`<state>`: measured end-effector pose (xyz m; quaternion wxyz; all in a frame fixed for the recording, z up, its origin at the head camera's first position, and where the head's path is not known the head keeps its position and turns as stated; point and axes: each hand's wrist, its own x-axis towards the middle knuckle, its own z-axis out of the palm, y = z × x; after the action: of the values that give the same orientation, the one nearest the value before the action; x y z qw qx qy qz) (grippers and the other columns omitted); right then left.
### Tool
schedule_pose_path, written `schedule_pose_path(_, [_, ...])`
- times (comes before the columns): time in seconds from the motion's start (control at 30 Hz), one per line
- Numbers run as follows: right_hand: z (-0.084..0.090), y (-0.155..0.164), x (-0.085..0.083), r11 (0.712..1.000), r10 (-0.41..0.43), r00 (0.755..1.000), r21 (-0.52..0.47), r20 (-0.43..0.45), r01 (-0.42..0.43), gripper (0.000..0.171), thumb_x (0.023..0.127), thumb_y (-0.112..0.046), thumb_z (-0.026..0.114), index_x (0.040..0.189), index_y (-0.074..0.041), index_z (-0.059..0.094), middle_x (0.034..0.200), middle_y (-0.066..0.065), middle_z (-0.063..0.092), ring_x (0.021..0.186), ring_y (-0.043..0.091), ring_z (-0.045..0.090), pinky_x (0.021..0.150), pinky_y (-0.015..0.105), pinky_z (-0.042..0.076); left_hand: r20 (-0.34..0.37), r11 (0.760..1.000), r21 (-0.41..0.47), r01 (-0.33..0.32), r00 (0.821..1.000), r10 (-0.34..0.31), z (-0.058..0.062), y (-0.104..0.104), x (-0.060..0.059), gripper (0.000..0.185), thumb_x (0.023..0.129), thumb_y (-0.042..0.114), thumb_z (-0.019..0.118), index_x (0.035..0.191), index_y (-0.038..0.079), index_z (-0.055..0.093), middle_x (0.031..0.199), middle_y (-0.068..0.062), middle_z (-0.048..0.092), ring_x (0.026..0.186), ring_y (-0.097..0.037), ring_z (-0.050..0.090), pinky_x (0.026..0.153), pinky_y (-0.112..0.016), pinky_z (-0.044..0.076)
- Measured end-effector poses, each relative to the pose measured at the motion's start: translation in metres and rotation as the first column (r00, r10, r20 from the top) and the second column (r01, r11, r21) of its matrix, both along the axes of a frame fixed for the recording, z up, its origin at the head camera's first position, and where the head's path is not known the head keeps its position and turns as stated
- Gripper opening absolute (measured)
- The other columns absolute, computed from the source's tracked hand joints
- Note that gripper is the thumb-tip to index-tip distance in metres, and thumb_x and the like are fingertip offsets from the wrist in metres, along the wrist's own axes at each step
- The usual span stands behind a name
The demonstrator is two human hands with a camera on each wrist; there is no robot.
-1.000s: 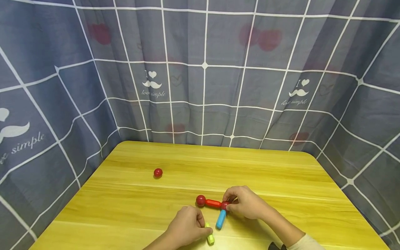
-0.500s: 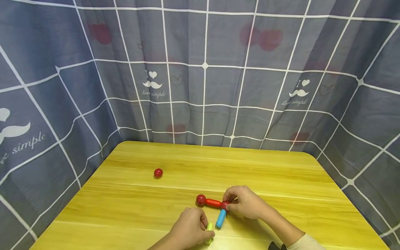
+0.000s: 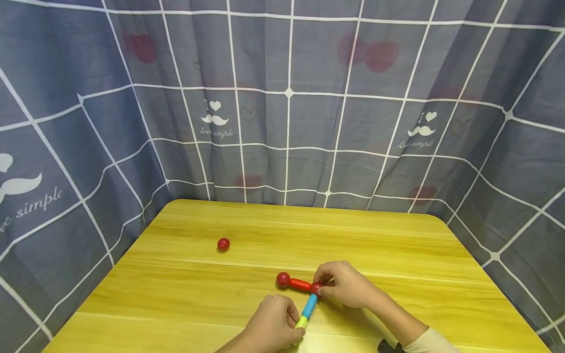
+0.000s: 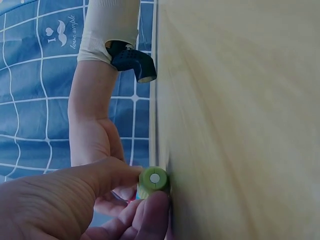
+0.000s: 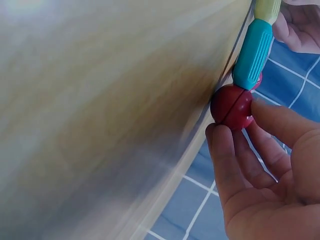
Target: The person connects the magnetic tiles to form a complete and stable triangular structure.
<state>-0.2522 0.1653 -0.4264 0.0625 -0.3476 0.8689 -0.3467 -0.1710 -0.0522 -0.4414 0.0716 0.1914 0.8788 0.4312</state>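
**Near front edge of table: green stick brought end-on to blue stick**

Near the front edge of the yellow wooden table [image 3: 397, 245], the short yellow-green plastic stick [image 3: 302, 322] stood in line with the light-blue plastic stick [image 3: 309, 306], their ends touching. Half a second before it lay beside the blue stick, skewed and apart; a second before it lay flat further toward the table edge. Judged from this: the green piece had just been added to the chain, extending it toward the person.

Left hand [image 3: 273, 328] pinched the green stick, thumb and forefinger closed round its free end; the left wrist view showed its round end cap [image 4: 154, 178] between the fingertips. Right hand [image 3: 348, 287] pinched the dark red ball joint [image 5: 231, 106] at the blue stick's far end, fingers curled round it, steadying the assembly.

From that joint a red plastic stick [image 3: 300, 284] ran left to a second red ball [image 3: 283, 279], shifted only slightly. A loose red ball [image 3: 223, 243] lay well apart, further back on the left, unchanged. Grey checked curtain [image 3: 287, 98] enclosed the table.
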Motion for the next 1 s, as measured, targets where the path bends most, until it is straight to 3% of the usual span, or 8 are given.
schedule_pose_path(0.4, [0.001, 0.001, -0.004, 1.0, 0.007, 1.0, 0.014, -0.022, -0.007, 0.015, 0.08, -0.009, 0.067, 0.089, -0.02, 0.064, 0.084, -0.01, 0.063, 0.08, 0.006, 0.06, 0.071, 0.024, 0.05, 0.063, 0.996, 0.085, 0.041, 0.997, -0.046, 0.0, 0.003, -0.001, 0.016, 0.07, 0.017, 0.076, 0.065, 0.012, 0.061, 0.057, 0.009, 0.056, 0.051, -0.003, 0.054, 0.047, -0.018, 0.046])
schedule_pose_path(0.7, [0.0, 0.004, -0.007, 1.0, -0.006, 1.0, -0.017, 0.006, 0.006, 0.014, 0.081, -0.006, 0.067, 0.089, -0.018, 0.065, 0.085, -0.009, 0.064, 0.082, 0.007, 0.06, 0.072, 0.022, 0.05, 0.044, 0.996, 0.074, 0.051, 0.998, -0.055, 0.003, -0.002, 0.0, 0.011, 0.08, 0.016, 0.065, 0.07, 0.014, 0.062, 0.06, 0.009, 0.055, 0.051, -0.004, 0.05, 0.046, -0.019, 0.043])
schedule_pose_path(0.83, [0.0, 0.004, -0.007, 1.0, -0.008, 1.0, -0.025, 0.023, 0.009, 0.014, 0.081, -0.007, 0.067, 0.09, -0.017, 0.065, 0.085, -0.007, 0.064, 0.082, 0.008, 0.06, 0.072, 0.02, 0.05, -0.022, 0.994, 0.107, 0.023, 1.0, -0.021, 0.008, -0.009, -0.006, 0.007, 0.082, 0.017, 0.063, 0.081, 0.011, 0.065, 0.07, 0.01, 0.059, 0.061, -0.004, 0.053, 0.053, -0.019, 0.046])
schedule_pose_path(1.0, [-0.001, 0.007, -0.008, 1.0, -0.011, 1.0, -0.026, 0.028, 0.012, 0.014, 0.081, -0.007, 0.067, 0.091, -0.016, 0.065, 0.086, -0.007, 0.064, 0.082, 0.008, 0.06, 0.071, 0.021, 0.05, -0.131, 0.978, 0.208, -0.019, 0.99, 0.047, 0.012, -0.022, -0.021, 0.017, 0.085, 0.015, 0.061, 0.099, 0.006, 0.065, 0.091, 0.001, 0.065, 0.081, -0.01, 0.06, 0.068, -0.02, 0.05])
